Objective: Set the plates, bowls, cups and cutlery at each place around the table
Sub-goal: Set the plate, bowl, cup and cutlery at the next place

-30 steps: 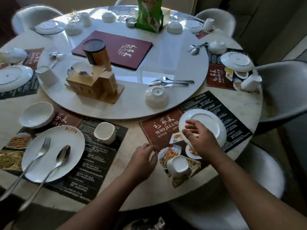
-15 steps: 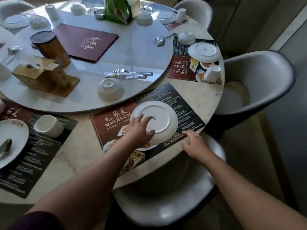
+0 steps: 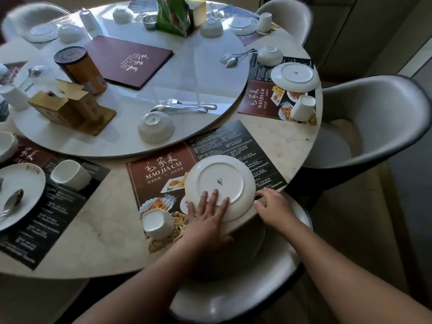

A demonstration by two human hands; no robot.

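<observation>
Pressing down on the plate (image 3: 219,181) with my left hand (image 3: 208,218), fingers straight and flat across its near rim, nothing curled round it; the plate lies upside down, foot ring and maker's mark showing, at the lower centre of the frame on the placemat (image 3: 159,169), its near edge right by the edge of the table (image 3: 292,146). My right hand (image 3: 274,206) rests at the table's rim just right of the plate, fingertips at the mat's corner; whether they pinch the mat or only lie on it I cannot tell.

By my reckoning this place is barely begun; the plate wants turning face up, the cup (image 3: 157,222) sits inverted just left of my left wrist, and the bowl (image 3: 155,127), fork (image 3: 187,102) and spoon (image 3: 177,109) wait above on the turntable (image 3: 198,73).

Here is the danger, as I judge it; flat fingers give me no real hold, so a pull toward me could slide the plate off the edge onto the chair (image 3: 233,300) below; a clumsy flip could clip the cup, which stands so near my wrist; and if my right hand tugs the mat, cup and plate ride with it; glazed china on glossy paper looks slippery.
</observation>
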